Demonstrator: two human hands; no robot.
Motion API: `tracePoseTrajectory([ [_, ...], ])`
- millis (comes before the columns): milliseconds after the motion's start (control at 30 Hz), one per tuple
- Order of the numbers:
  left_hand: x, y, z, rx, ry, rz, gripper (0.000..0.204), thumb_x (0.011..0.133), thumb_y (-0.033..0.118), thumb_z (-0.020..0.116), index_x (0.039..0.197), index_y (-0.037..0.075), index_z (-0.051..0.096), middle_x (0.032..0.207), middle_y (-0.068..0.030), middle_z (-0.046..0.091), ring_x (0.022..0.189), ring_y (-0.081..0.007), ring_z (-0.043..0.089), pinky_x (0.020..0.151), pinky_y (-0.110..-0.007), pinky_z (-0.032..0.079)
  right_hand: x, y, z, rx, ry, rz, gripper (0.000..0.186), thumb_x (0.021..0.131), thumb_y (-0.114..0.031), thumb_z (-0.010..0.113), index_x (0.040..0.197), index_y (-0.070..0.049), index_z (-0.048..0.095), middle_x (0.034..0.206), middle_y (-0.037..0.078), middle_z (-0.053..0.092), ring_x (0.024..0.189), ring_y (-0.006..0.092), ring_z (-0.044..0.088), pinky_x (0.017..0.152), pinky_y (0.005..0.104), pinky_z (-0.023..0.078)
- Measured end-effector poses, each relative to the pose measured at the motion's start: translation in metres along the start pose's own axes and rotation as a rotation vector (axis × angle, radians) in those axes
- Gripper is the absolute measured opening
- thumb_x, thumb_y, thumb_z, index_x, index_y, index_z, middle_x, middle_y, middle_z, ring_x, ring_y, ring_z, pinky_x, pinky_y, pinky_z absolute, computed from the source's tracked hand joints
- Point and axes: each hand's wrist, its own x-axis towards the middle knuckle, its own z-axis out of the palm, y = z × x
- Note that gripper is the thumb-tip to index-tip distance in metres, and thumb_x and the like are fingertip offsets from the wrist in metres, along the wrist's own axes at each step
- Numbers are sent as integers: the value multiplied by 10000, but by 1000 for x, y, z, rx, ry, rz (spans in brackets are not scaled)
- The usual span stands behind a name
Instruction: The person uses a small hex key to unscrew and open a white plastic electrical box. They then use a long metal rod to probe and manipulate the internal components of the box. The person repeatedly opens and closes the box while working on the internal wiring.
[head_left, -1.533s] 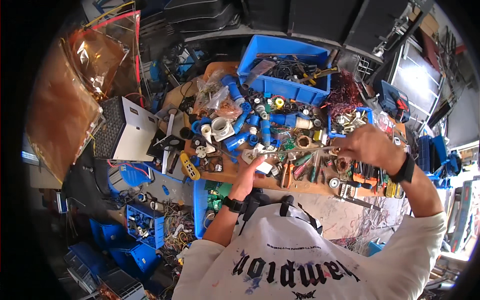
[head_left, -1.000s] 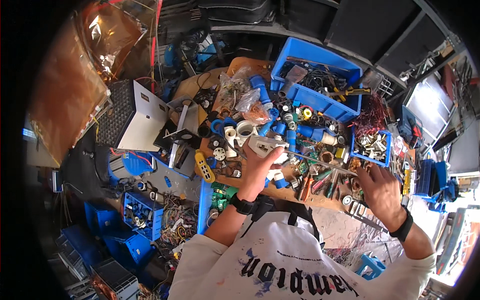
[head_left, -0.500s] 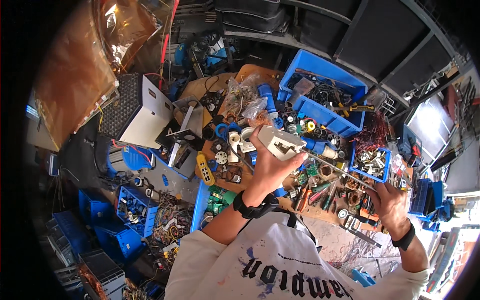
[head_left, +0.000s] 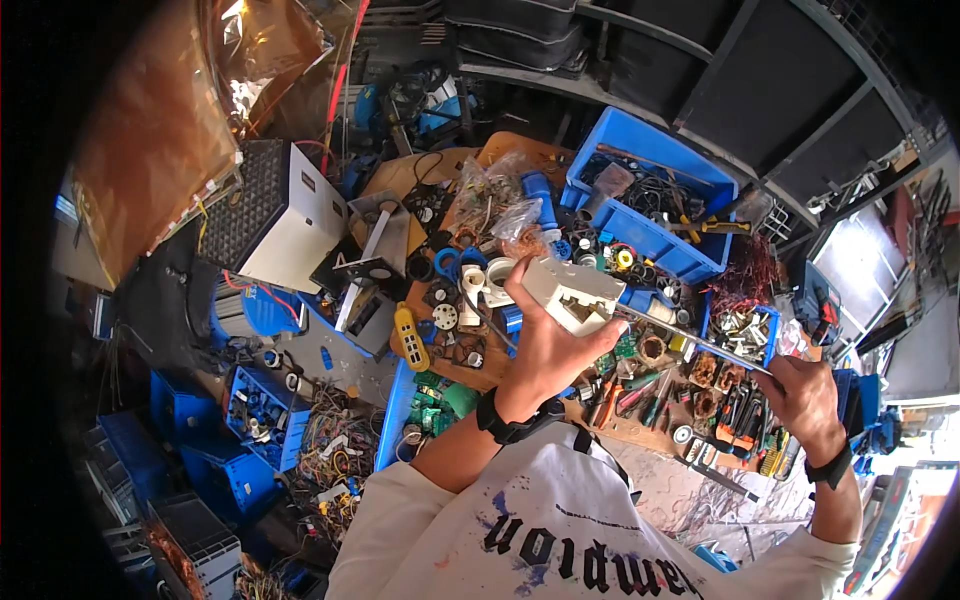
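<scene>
In my left hand (head_left: pixel 558 350) is an off-white plastic housing (head_left: pixel 574 296) with an open, hollow side, gripped between thumb and fingers above the cluttered workbench (head_left: pixel 632 428). My right hand (head_left: pixel 806 402) is closed around the near end of a long, thin metal rod-like tool (head_left: pixel 712 347). The tool slants up and left, its far end meeting the housing's right side by my left thumb. Whether that tip is inside the housing or only against it I cannot tell. My right hand hides the tool's handle end.
A large blue bin (head_left: pixel 660 245) of cables stands at the back, with a smaller blue tray (head_left: pixel 771 338) of metal parts beside it. Pliers and screwdrivers (head_left: pixel 655 412) lie below the housing. A yellow power strip (head_left: pixel 410 338) is left. Blue crates (head_left: pixel 268 415) sit lower left.
My right hand has moved a little right, and the tool now lies at a flatter angle. The housing has shifted slightly right in my left hand. The whole view has shifted a little.
</scene>
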Motion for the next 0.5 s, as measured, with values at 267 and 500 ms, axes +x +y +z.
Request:
tracePoseTrajectory([
  [267, -5, -11, -7, -25, 21, -32, 892, 755, 37, 769, 1295, 109, 63, 1180, -149, 475, 1014, -198, 575, 816, -314, 540, 13, -3, -12, 24, -65, -46, 251, 793, -198, 737, 699, -64, 547, 581, 100, 545, 530, 310, 572, 488, 414, 433],
  [500, -8, -22, -14, -277, 101, -160, 846, 766, 7, 746, 1284, 125, 87, 1171, -141, 473, 996, -175, 571, 778, -292, 551, 23, -14, -15, 45, -108, -80, 259, 814, -199, 715, 709, -58, 524, 587, 118, 556, 516, 323, 563, 488, 419, 425],
])
